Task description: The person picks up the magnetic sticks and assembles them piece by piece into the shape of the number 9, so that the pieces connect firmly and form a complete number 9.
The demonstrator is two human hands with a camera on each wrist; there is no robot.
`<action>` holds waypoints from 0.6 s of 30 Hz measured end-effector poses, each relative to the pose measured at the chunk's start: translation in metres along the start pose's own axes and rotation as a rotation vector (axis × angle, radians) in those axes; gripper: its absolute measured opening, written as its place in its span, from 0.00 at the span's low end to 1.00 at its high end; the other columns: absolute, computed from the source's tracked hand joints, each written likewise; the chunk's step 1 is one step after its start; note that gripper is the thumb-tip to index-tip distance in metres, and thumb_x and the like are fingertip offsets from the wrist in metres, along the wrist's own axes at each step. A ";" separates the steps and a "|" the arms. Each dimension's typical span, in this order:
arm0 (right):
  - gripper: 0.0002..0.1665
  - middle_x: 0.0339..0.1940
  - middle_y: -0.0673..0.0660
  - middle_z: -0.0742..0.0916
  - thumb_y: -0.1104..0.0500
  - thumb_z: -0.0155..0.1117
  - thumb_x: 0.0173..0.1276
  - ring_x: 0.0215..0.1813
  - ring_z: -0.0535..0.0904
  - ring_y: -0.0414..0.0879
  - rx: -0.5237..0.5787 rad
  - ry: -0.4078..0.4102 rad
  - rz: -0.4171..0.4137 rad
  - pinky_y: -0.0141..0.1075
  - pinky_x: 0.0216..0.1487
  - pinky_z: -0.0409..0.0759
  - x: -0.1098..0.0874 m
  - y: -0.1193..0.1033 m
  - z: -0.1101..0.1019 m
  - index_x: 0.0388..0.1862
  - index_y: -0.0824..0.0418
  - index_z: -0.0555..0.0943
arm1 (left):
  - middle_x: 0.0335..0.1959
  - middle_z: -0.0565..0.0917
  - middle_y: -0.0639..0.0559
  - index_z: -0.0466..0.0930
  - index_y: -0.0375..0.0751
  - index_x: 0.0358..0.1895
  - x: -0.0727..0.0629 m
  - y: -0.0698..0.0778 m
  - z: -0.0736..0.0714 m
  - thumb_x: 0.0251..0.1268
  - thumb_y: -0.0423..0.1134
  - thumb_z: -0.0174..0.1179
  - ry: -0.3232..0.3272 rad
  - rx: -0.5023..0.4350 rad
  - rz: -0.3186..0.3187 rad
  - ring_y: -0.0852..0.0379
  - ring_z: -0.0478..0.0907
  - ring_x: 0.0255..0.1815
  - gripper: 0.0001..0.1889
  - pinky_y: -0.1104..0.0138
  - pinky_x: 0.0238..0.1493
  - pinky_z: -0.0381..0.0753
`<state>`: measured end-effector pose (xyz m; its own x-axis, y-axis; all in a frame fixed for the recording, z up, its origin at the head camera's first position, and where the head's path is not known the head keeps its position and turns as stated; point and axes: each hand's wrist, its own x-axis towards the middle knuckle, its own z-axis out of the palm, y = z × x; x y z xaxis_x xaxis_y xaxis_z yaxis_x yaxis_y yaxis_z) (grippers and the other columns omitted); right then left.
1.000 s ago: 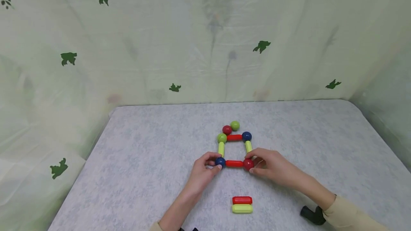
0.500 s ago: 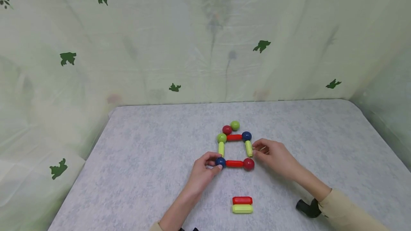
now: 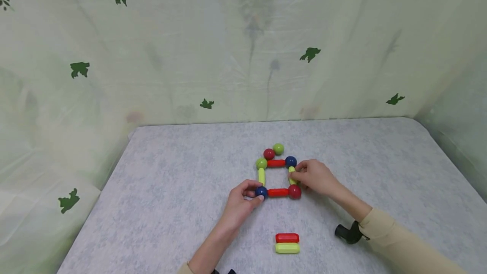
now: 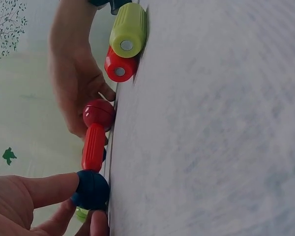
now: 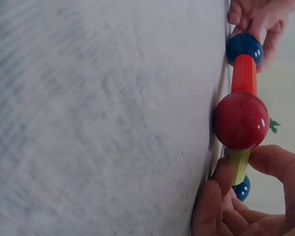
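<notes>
Balls and magnetic rods form a four-sided frame on the table. My left hand [image 3: 243, 200] holds the blue ball [image 3: 261, 191] at its near left corner, thumb and fingers on opposite sides. A red rod [image 3: 278, 192] joins that ball to a red ball [image 3: 294, 191]. On the right side, my right hand [image 3: 317, 179] pinches a yellow-green rod [image 5: 240, 166] between thumb and fingers, its near end at the red ball. The far side has another blue ball [image 3: 291, 161], a red rod [image 3: 276, 163] and a green ball [image 3: 261, 163]; a yellow-green rod [image 3: 261, 176] makes the left side.
Behind the frame, a loose red ball [image 3: 269, 154] and green ball [image 3: 278, 149] lie close together. Nearer the front, a spare red rod [image 3: 287, 238] lies against a yellow-green one [image 3: 287, 248]. A pale leaf-patterned curtain [image 3: 171, 54] hangs behind the table [image 3: 171, 160].
My right hand has left the red ball and moved up to the right-hand yellow-green rod, which it now pinches. That rod has shifted slightly left. My left hand stays on the blue ball.
</notes>
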<state>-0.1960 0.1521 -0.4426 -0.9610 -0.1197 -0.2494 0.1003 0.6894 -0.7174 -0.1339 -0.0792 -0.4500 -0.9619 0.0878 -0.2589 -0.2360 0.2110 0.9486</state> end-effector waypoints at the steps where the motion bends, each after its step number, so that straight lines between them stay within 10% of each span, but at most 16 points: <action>1: 0.17 0.19 0.53 0.80 0.52 0.69 0.65 0.24 0.74 0.46 0.016 -0.009 0.006 0.35 0.27 0.71 0.000 0.000 -0.001 0.42 0.65 0.82 | 0.39 0.76 0.46 0.81 0.42 0.51 0.000 0.000 0.000 0.62 0.28 0.63 0.001 0.002 0.000 0.50 0.70 0.40 0.14 0.68 0.33 0.71; 18: 0.18 0.22 0.53 0.80 0.52 0.69 0.65 0.27 0.73 0.46 0.076 -0.032 0.024 0.34 0.28 0.69 -0.001 0.004 -0.002 0.45 0.65 0.80 | 0.39 0.77 0.47 0.82 0.43 0.51 0.003 0.000 0.003 0.62 0.28 0.64 0.007 0.026 -0.002 0.50 0.70 0.41 0.15 0.67 0.34 0.72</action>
<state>-0.1951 0.1565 -0.4439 -0.9495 -0.1270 -0.2868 0.1439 0.6361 -0.7581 -0.1362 -0.0762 -0.4515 -0.9624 0.0810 -0.2592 -0.2341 0.2362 0.9431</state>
